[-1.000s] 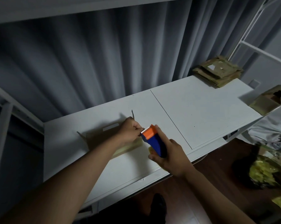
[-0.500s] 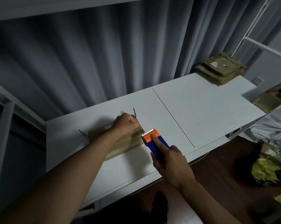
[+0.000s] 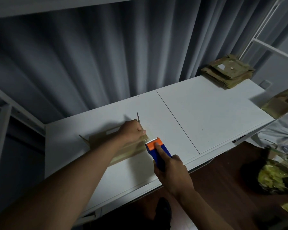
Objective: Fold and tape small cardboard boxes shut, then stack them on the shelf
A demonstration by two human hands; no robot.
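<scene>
I see my left hand (image 3: 131,131) curled down on the right end of the flat brown cardboard box (image 3: 123,146), which lies on the white shelf board (image 3: 206,113); its fingers are bent and press the top face, with one upright flap poking up just beyond the knuckles. What the box holds I cannot tell, as its top is covered by the hand and forearm. My right hand (image 3: 171,170) grips the blue-and-orange plastic tape dispenser (image 3: 158,151), forefinger laid straight along its orange head, the toothed edge just beside the left fingertips at the box's end. Well beyond both hands, a stack of flattened brown cardboard boxes (image 3: 226,72) sits at the far right corner.
</scene>
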